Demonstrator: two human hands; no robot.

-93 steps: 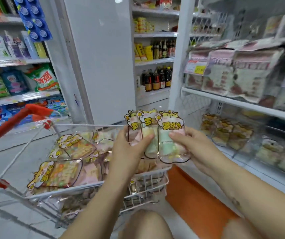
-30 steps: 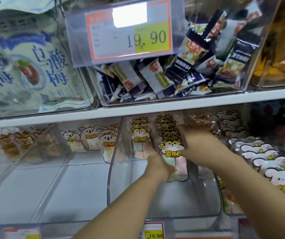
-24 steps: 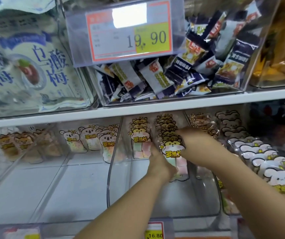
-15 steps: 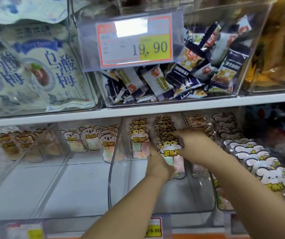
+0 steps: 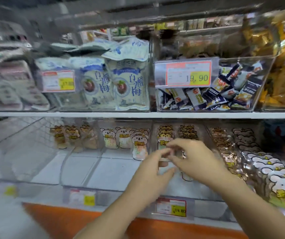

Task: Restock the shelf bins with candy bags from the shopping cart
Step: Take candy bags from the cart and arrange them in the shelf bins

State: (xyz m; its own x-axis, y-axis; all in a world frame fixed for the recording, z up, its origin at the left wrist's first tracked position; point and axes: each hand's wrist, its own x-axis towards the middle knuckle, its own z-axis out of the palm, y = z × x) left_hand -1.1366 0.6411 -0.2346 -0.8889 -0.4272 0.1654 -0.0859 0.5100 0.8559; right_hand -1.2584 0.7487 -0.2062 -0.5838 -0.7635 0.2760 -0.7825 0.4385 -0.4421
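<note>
Hamster-shaped candy bags with yellow labels stand in two rows inside a clear shelf bin on the lower shelf. My left hand and my right hand hover close together just in front of those rows. Both are blurred, with fingers loosely spread and nothing visible in them. The front bags are partly hidden behind my fingers. The shopping cart is out of view.
Koala-shaped bags fill the back of the bin to the left, and bear-shaped bags fill the bin to the right. The upper shelf carries plum bags and a bin of small dark packets. An orange base runs below.
Earlier I carried bags from the cart and set them into the bin. Both hands have since let go and drawn back toward me, and the view has pulled back and up.
</note>
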